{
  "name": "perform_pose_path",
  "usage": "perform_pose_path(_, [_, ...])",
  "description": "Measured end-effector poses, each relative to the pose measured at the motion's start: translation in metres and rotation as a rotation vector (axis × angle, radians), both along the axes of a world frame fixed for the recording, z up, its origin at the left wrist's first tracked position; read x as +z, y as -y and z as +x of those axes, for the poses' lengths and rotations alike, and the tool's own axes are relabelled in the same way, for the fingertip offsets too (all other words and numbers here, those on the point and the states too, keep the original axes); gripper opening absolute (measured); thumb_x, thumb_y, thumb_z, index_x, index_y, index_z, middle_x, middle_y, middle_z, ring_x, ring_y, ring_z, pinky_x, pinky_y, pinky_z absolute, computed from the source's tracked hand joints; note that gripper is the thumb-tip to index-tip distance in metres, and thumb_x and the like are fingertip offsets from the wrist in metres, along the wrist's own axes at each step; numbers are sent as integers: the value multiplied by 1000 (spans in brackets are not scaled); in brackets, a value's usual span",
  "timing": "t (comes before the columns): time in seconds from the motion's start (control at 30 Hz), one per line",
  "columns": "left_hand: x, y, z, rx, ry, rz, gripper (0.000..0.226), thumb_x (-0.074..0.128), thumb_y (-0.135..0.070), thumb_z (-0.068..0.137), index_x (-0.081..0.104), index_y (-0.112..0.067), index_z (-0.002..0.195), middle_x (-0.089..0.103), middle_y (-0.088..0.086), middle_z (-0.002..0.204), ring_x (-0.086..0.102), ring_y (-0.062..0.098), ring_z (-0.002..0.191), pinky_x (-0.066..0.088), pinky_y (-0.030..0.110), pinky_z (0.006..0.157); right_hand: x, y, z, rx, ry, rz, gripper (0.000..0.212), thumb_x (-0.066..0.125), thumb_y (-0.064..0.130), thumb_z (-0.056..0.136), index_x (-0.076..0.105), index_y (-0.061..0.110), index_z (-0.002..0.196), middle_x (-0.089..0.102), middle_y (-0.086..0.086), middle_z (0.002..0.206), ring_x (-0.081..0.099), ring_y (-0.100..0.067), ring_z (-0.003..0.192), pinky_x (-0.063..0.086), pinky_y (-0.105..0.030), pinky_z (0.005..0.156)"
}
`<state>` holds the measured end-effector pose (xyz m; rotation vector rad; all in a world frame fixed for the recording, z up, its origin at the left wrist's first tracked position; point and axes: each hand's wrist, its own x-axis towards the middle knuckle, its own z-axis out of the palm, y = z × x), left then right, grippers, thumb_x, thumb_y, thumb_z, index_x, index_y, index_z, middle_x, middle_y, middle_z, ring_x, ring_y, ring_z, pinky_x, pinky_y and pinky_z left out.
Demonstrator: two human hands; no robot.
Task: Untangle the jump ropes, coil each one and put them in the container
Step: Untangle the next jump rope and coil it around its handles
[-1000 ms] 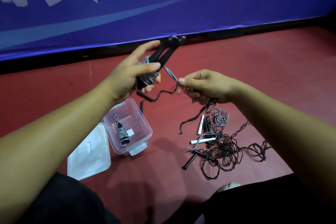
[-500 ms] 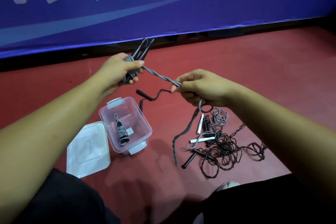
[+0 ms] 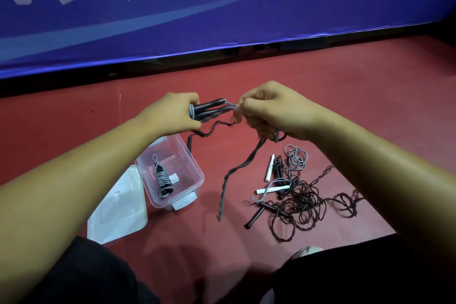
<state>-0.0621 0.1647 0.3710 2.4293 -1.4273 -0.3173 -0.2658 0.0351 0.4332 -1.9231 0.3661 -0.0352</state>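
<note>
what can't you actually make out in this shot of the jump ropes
- Head view: how many turns of grey rope wrap the black handles; the left hand covers them.
- Head view: how the fingers of the right hand pinch the rope; motion blur.
- Head view: how many ropes are in the tangle; thin strands overlap.
- Head view: the banner lettering; the top edge cuts it off.

Bare forearms; black trousers; possibly a pale shoe.
</note>
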Motion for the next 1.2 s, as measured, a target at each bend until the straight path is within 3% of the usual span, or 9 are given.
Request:
perform_pose_path(0.17, [-6,4,-26,-89,11,124,55,70,-75,68,56,-22,74,58,-1,65,55,17,62,40,31,56,5,8,-3,-72,88,-28,25,59,12,98,64,1,76,38,-2,48,31,-17,41,31,-22,42])
perform_pose_path(0.37, [-3,2,-47,-375,30,180,18,64,-49,84,54,-34,82,58,-4,67,56,16,65,45,33,59,-3,27,-3,-192,68,-66,24,64,13,93,65,4,71,41,-1,50,35,-18,41,31,-24,44])
perform_pose_path(0.67, [5,-10,-44,-622,176,-29,25,53,-55,83,38,-36,85,52,-3,62,51,20,59,41,35,53,-27,47,-4,-94,-85,-401,25,68,30,94,68,17,73,49,-7,57,45,-17,49,41,-30,51])
perform_pose_path(0.73, [12,-12,-53,-585,-25,-168,22,56,-51,84,42,-34,83,52,-2,59,51,16,55,40,33,52,-32,45,-3,-101,-58,-332,27,66,27,96,67,9,75,49,-8,56,44,-14,47,37,-24,46])
perform_pose_path(0.83, [21,-10,-60,-421,-533,-397,10,60,-34,88,55,-29,94,65,4,65,61,20,52,47,27,49,-36,41,-2,-125,20,-200,20,58,6,97,64,-5,81,48,-10,57,42,-14,45,35,-23,47])
perform_pose_path(0.9, [22,-10,-58,-306,-732,-482,23,57,-32,88,52,-29,111,66,3,66,61,22,54,47,27,46,-40,38,0,-120,14,-106,22,58,13,99,68,2,83,49,-6,59,44,-14,47,39,-25,47])
perform_pose_path(1.03, [19,-10,-49,-239,-967,-559,33,49,-31,93,54,-29,125,60,7,65,54,23,47,42,25,44,-46,30,3,5,-99,81,39,48,36,104,66,7,84,51,-3,60,45,-15,47,42,-29,52])
perform_pose_path(1.1, [20,-8,-42,-177,-1026,-615,27,47,-32,94,57,-20,116,58,13,63,49,23,42,38,24,43,-46,28,4,42,-120,171,42,44,37,105,63,4,87,51,-4,61,46,-15,47,44,-30,55])
perform_pose_path(1.2, [20,-7,-29,-57,-1081,-669,19,47,-34,93,53,-16,95,59,13,62,50,23,43,36,26,45,-42,26,5,59,-106,246,27,51,26,102,60,2,92,52,-4,62,48,-14,47,43,-27,50])
